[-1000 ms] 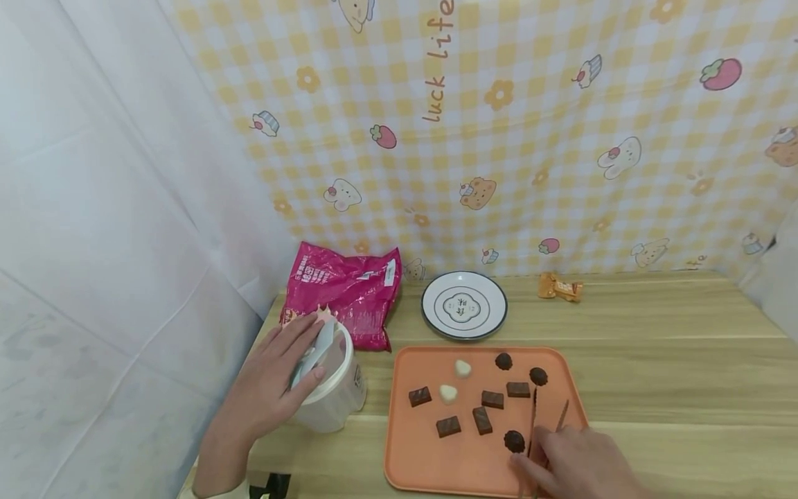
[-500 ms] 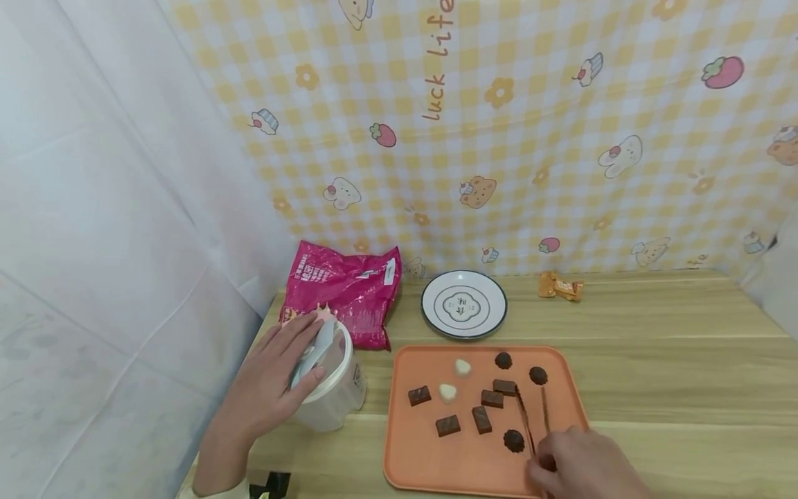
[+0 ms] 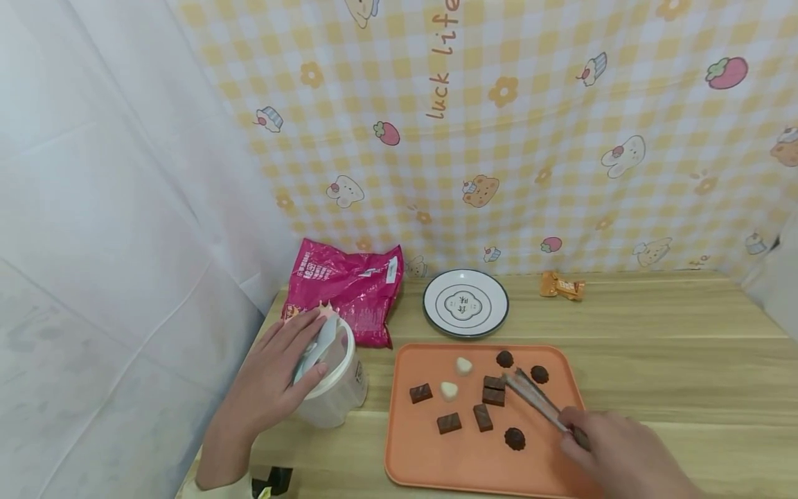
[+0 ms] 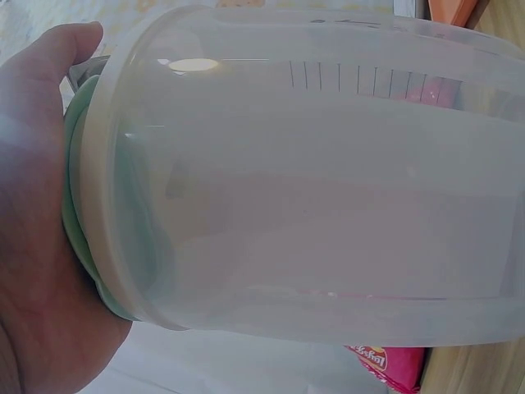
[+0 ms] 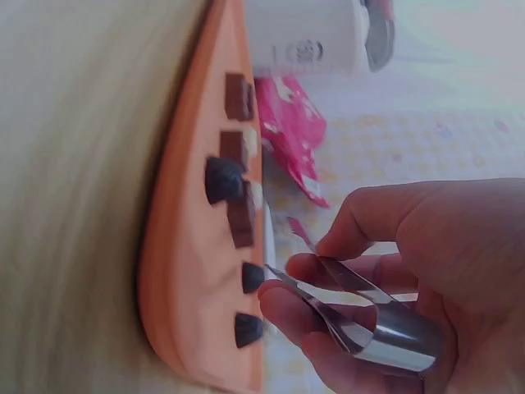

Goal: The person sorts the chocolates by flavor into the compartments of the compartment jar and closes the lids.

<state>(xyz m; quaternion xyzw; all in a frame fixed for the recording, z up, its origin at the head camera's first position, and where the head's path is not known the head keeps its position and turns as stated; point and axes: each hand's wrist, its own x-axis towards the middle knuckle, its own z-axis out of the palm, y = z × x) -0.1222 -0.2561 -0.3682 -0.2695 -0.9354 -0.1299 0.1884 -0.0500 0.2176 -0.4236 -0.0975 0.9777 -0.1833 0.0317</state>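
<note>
Now the right hand (image 3: 623, 457), gripping metal tongs (image 3: 539, 400), has swung their tips onto a rectangular chocolate (image 3: 494, 382) on the orange tray (image 3: 405, 464), while the left hand (image 3: 268, 388) stays wrapped around the lidded plastic container (image 3: 333, 398).

— What's behind the wooden table (image 3: 654, 360) on my feed?

— From here I see a yellow-and-white checked cloth (image 3: 530, 138) hanging straight behind it as the back wall, printed with strawberries, bears, rabbits, cupcakes and flowers, plus the words "luck life" running up near the top.

— And to the left of the table?

— I get a plain white sheet (image 3: 112, 242), creased, meeting the checked cloth at the table's far left corner.

— The table itself?

— Light wood with the grain running sideways. At its far right end I can see a pale draped fabric (image 3: 776, 277). The light looks soft and even to me.
</note>
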